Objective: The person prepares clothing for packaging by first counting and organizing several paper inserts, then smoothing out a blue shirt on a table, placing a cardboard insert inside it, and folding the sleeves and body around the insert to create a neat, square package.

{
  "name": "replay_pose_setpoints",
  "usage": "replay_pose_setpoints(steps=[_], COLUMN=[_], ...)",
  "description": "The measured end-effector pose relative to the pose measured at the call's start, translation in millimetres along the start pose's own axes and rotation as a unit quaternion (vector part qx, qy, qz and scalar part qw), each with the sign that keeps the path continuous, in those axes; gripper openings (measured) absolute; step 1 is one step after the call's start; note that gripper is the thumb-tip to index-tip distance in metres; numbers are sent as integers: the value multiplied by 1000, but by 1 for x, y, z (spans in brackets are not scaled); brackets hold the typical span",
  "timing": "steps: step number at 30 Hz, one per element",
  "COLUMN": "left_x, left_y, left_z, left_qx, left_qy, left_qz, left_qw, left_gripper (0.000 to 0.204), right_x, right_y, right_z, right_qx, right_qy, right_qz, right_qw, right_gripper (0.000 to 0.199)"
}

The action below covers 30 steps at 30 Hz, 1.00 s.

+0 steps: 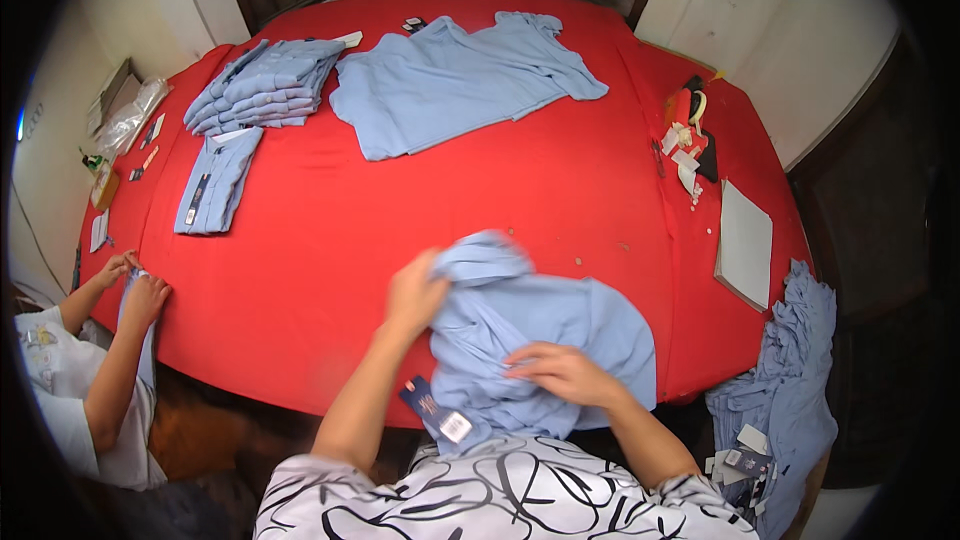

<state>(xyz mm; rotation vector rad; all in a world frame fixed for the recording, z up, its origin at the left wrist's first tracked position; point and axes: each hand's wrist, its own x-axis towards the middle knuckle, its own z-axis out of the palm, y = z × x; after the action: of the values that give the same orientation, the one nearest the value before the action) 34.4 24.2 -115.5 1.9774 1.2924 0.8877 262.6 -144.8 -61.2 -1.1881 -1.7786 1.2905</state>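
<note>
L grip (418,290) blurred, but bunched upper end of lt-blue shirt (600,330) seems grasped in it. R grip (565,373): fingers laid on same cloth; whether any is pinched can't be told. Shirt is spread betw. & around both grips, at near edge of red surface (320,210), part hung over edge.

Risks (judged): cloth could be dragged off if L grip is loosened, cause = overhang wt. Creases could be pressed in under R grip, as cloth there is rumpled. Dark tag (437,412), below L grip, could be trapped in a fold or its tie torn if cloth is pulled quickly.

Count:
- shirt at grips: 1, w/ 1 dark tag seen.
- spread garment (460,90), well beyond both grips: 1.
- folded stack (265,85), beyond & left of L grip: 1; approx. 5 layers made out, exact no. not readable.
- single folded garment (215,185), left of L grip, just nearer than stack: 1.
- garment heap (785,370), right of R grip: 1; pcs can't be counted.
- white pad (745,245), beyond & right of R grip: 1.
- co-worker (60,390), far left of L grip: 1; blue cloth handled w/ 2 hands.
</note>
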Motion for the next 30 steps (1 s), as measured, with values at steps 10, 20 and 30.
replay_pose_setpoints(steps=[10,20,30], left_x=[150,79,-141], left_y=[31,-24,-71], left_z=[-319,-203,-104], left_qx=[25,266,134], left_qy=[268,51,42], left_qz=[202,77,-19], left_qw=[942,960,990], left_gripper=[39,54,25], right_x=[55,84,-19], right_y=[-80,26,100], right_z=[-220,-67,-7], right_qx=[-222,-461,-310], right_qy=[338,286,471], right_qz=[-53,190,259], right_qw=[913,818,784], right_gripper=[16,49,24])
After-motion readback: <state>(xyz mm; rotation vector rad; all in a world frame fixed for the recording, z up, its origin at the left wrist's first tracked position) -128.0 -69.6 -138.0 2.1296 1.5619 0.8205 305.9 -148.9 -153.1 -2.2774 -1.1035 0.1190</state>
